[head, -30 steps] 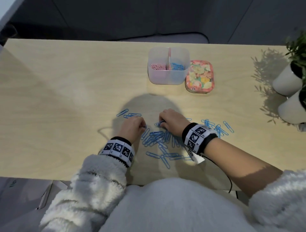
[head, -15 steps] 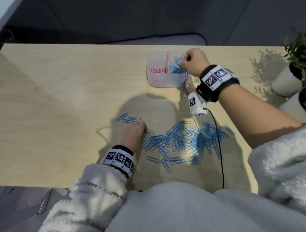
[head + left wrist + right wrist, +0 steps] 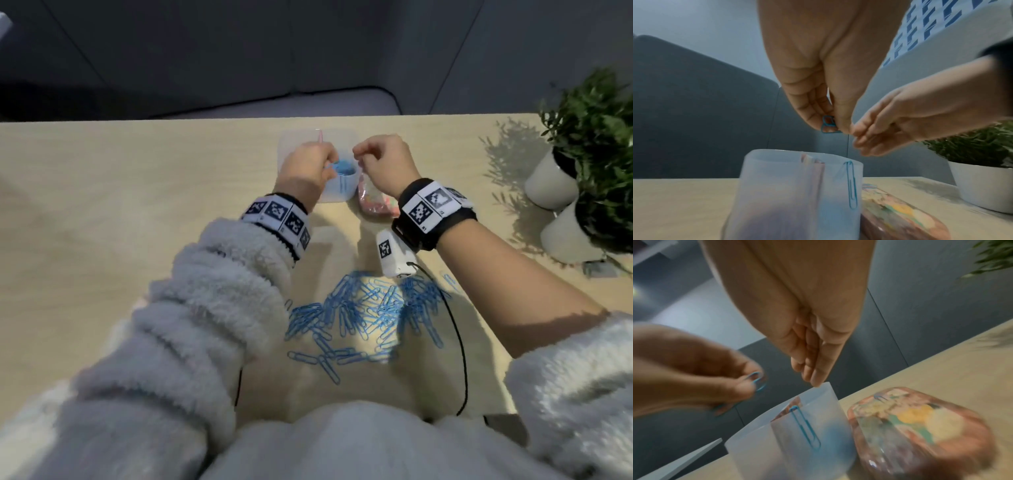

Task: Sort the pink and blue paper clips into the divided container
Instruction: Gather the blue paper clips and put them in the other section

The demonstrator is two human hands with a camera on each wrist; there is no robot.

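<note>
The translucent divided container [image 3: 342, 195] stands at the table's far middle, with blue clips in its right compartment [image 3: 344, 169]. My left hand [image 3: 330, 166] hovers over it and pinches a few blue paper clips [image 3: 828, 125] between thumb and fingers. My right hand [image 3: 358, 152] hangs just above the container's right rim [image 3: 826, 386], fingers relaxed and holding nothing. One blue clip [image 3: 805, 428] is hooked over the container's wall. A pile of blue paper clips [image 3: 363, 311] lies on the table near me. My left hand hides the left compartment in the head view.
A floral tin [image 3: 375, 204] sits right beside the container. Two white pots with green plants [image 3: 561, 205] stand at the right edge of the table. A black cable [image 3: 459, 342] runs from my right wrist camera across the pile's right side.
My left hand has lifted from beside the pile and carried blue clips up over the container. My right hand stays by the container and no longer holds the clips it had.
</note>
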